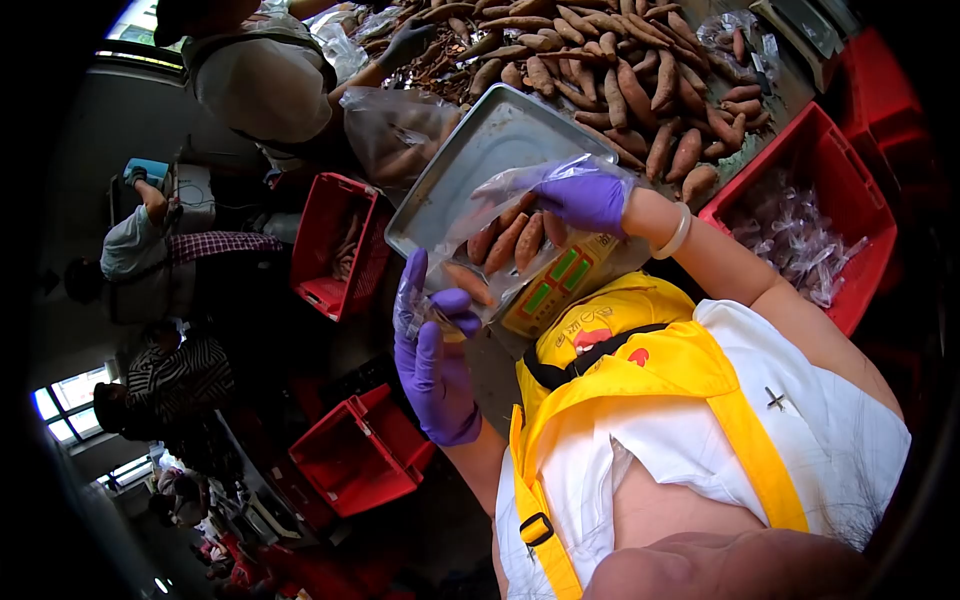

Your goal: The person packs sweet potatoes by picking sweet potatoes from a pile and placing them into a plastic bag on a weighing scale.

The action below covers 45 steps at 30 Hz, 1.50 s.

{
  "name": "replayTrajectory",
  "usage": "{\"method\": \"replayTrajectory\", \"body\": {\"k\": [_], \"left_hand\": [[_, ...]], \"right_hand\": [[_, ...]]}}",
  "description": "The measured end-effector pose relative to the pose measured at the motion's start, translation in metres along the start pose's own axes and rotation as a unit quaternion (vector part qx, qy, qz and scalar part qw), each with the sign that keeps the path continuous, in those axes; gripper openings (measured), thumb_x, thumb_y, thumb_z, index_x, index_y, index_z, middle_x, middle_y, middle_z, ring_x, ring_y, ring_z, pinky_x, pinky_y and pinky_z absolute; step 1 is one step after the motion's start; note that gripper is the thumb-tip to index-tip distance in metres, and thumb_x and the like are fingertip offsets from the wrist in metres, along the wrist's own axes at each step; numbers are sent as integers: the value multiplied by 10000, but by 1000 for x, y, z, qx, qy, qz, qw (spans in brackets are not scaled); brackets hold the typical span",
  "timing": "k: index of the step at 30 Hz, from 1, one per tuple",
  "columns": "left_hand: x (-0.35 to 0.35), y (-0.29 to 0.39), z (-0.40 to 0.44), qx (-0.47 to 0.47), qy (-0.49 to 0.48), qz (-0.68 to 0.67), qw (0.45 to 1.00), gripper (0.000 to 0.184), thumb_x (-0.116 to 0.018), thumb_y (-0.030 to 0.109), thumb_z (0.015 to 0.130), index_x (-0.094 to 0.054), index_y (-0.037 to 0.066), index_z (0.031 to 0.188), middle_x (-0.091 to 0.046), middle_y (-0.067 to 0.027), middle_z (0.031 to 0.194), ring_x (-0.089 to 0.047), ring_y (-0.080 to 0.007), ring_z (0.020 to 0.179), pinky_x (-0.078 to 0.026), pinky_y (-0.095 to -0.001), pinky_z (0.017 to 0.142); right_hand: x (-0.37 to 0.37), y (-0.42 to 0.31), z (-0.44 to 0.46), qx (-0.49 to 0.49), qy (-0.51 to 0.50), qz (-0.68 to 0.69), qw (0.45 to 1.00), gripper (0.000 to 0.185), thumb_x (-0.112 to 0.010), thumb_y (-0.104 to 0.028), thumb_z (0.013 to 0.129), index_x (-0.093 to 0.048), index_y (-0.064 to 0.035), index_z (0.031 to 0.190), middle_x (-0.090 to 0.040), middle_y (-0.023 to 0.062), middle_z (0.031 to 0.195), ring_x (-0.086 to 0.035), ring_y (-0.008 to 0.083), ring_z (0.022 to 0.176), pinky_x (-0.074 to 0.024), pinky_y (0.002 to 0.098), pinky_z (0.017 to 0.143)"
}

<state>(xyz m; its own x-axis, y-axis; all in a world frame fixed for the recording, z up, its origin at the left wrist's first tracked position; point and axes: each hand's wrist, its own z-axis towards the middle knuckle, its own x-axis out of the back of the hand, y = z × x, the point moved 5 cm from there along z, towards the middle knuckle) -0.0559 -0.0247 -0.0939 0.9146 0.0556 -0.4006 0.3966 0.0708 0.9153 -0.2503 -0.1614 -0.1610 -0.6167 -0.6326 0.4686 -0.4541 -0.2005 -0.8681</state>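
A clear plastic bag (478, 222) with several sweet potatoes (505, 243) inside is between my hands, over the near part of a weighing scale (555, 290). My right hand (585, 197), in a purple glove, is closed on the bag's upper right side. My left hand (437, 350), also purple-gloved, is at the bag's lower left with its fingers bent. Thin plastic film lies over its fingers, and I see it gripping the bag's edge, though the exact pinch is partly hidden. The scale's metal pan (470, 140) extends beyond the bag, and its display shows green panels.
A large heap of sweet potatoes (640, 80) covers the table beyond the scale. A red crate (870, 190) with plastic bags is at right. More red crates (335, 255) (360, 455) are at left. A co-worker's gloved hand (408, 42) is by the heap, near a filled bag (395, 130).
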Motion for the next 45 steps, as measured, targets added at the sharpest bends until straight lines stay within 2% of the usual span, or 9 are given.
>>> {"method": "replayTrajectory", "body": {"k": [2,4,8,17,31,35,37,41,45], "left_hand": [[-3,2,-1,-8,-2,11,1000,720,-593,253,904,-295,-91,1462,-656,-91,1053,-590,-121,869,-452,-230,819],[-5,2,-4,-6,-2,7,1000,718,-592,257,904,-301,-92,1460,-655,-96,1060,-591,-122,871,-453,-231,820],[-11,3,-13,6,4,5,1000,718,-585,257,912,-283,-89,1463,-638,-102,1075,-581,-123,873,-448,-221,784],[-15,-1,-12,21,-20,25,999,692,-619,298,896,-376,-38,1450,-655,-88,1050,-576,-111,857,-449,-225,794],[-18,-6,-13,43,-18,23,999,734,-571,311,908,-293,-79,1464,-645,-79,1034,-578,-119,859,-446,-223,786],[-15,0,-7,44,-17,-8,999,754,-577,303,905,-264,-86,1470,-639,-82,1035,-573,-127,860,-446,-228,784],[-8,14,-2,-11,13,-23,1000,771,-599,288,888,-272,-132,1446,-662,-112,1029,-593,-122,814,-460,-213,764],[-2,78,-25,-56,28,-90,994,903,-587,318,907,-60,-160,1464,-612,-64,887,-461,-82,641,-377,-189,599],[0,140,-73,-170,-2,-9,985,908,-577,403,922,-114,-166,1456,-569,-48,914,-386,-57,602,-305,-187,550]], "right_hand": [[-3,5,-1,-11,0,46,999,682,-713,-117,673,-571,-227,1331,-692,129,951,-690,269,809,-556,402,689],[-12,17,2,71,28,-237,968,462,-705,-119,686,-702,-199,1140,-702,139,949,-699,284,817,-555,394,705],[-27,68,3,-104,-1,-74,992,126,-639,-116,764,-763,-124,742,-709,160,902,-701,306,811,-550,377,755],[-26,32,-2,41,7,-302,952,83,-698,-186,744,-758,-134,771,-719,119,878,-693,313,819,-543,371,740],[-16,35,2,83,-38,-218,972,468,-742,-276,785,-644,-39,1176,-678,168,1100,-655,292,987,-500,367,860],[8,26,-9,-25,-85,108,990,408,-655,-323,903,-656,-52,1208,-708,123,1051,-658,188,911,-508,322,826],[24,-6,-27,74,-206,394,893,487,-641,-331,928,-592,10,1273,-668,71,1017,-611,154,882,-486,294,852],[64,1,-1,188,106,539,814,411,-582,-208,977,-545,-6,1333,-654,113,1201,-640,150,964,-500,272,898],[23,72,48,95,220,47,970,407,-650,-228,923,-594,-69,1293,-703,149,1011,-656,219,946,-500,360,892]]}}
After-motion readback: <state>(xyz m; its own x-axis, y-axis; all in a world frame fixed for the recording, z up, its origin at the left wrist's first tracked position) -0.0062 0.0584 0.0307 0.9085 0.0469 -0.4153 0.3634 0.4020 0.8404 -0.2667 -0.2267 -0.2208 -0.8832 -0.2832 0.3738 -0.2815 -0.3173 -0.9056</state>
